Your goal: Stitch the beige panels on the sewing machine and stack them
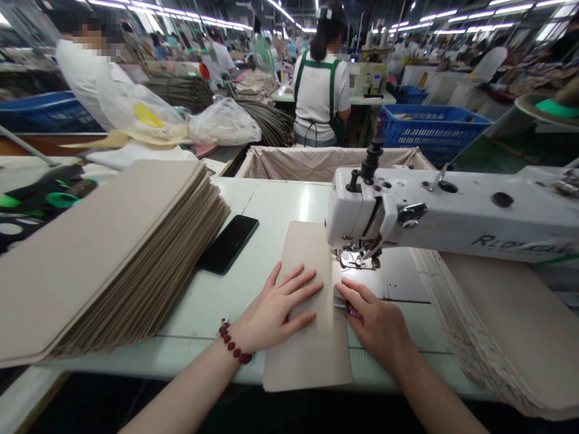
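Note:
A long beige panel [312, 343] lies on the pale green table [271, 211], its far end under the presser foot [357, 259] of a white sewing machine [452, 217]. My left hand [275, 310] rests flat on the panel with its fingers spread. A red bead bracelet circles that wrist. My right hand [375, 322] is at the panel's right edge, just in front of the foot, fingers pinched on a small metal tool [342, 305] with a purple grip.
A tall stack of beige panels [104, 253] fills the left of the table, with a black phone [228, 243] beside it. Another stack [502, 331] lies under the machine arm at right. A cloth-lined bin [325, 161] sits behind. Other workers stand further back.

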A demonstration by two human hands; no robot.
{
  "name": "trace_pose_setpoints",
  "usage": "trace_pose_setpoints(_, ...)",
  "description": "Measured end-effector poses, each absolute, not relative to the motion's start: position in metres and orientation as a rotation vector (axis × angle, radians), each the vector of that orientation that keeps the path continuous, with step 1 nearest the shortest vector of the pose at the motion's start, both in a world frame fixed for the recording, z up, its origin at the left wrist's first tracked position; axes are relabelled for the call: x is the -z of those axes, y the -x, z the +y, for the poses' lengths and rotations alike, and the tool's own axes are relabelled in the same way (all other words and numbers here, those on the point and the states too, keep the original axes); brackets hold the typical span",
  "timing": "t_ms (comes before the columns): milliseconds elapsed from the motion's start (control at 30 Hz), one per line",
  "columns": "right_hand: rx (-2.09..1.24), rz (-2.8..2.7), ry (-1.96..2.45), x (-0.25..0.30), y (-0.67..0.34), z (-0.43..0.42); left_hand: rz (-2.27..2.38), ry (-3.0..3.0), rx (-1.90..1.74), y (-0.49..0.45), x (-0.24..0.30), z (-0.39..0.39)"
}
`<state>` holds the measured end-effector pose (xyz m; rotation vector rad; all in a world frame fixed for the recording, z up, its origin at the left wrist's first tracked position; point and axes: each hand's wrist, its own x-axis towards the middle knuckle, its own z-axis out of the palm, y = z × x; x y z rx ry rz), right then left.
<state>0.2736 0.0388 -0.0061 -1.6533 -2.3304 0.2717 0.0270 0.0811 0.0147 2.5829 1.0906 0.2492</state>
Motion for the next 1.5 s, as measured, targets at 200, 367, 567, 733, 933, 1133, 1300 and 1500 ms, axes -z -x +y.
trace_pose_setpoints(200,-0.278,-2.325,1.656,0.004,-0.273,0.039,1.084,-2.59,-0.251,-0.027,-0.014,0.081)
trace_pose_setpoints(367,-0.302,-2.325,1.656,0.004,-0.273,0.038,1.085,-2.588,-0.244,-0.028,-0.015,0.081)
trace_pose_setpoints(567,-0.288,-2.318,1.656,0.008,-0.274,0.04,1.085,-2.615,-0.233,-0.027,-0.014,0.08)
trace_pose_setpoints(733,-0.301,-2.307,1.64,0.01,-0.275,0.04,1.043,-2.651,-0.216,-0.028,-0.017,0.076)
trace_pose_setpoints(933,-0.311,-2.29,1.626,0.01,-0.275,0.039,0.978,-2.701,-0.158,-0.032,-0.02,0.074)
trace_pose_setpoints(1133,-0.312,-2.277,1.618,0.011,-0.275,0.039,0.953,-2.733,-0.166,-0.038,-0.018,0.083)
trace_pose_setpoints(1300,-0.327,-2.265,1.603,0.013,-0.276,0.039,0.994,-2.754,-0.193,-0.042,-0.013,0.098)
trace_pose_setpoints(1500,-0.325,-2.267,1.621,0.016,-0.276,0.041,1.031,-2.749,-0.203,-0.048,-0.008,0.118)
